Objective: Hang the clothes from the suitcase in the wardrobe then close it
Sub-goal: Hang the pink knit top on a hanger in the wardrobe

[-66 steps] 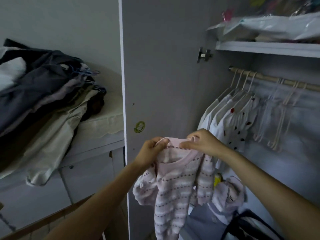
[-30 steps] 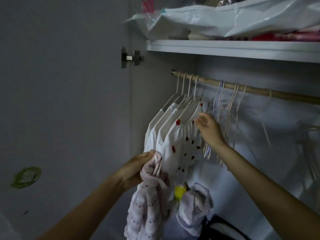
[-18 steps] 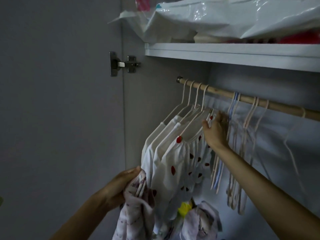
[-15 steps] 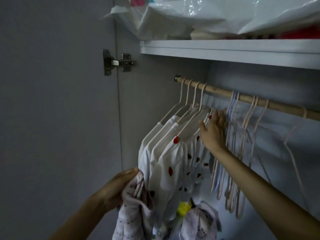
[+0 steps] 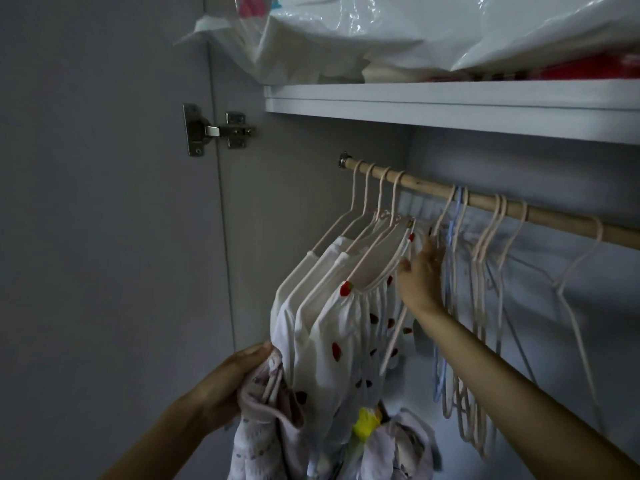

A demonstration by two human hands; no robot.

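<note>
Reaching into frame centre, the right hand touches the empty hangers on the wooden rail; whether its fingers pinch one is hidden in shadow. At lower left, the left hand grips a bunched pink striped garment, cut off below, beside hung white dotted clothes.

Bunched pinkish garment (patterned, seemingly) unhung

Dim wardrobe interior, glare on the plastic bags above, deep shadow at left, wide-angle bending at edges
</note>
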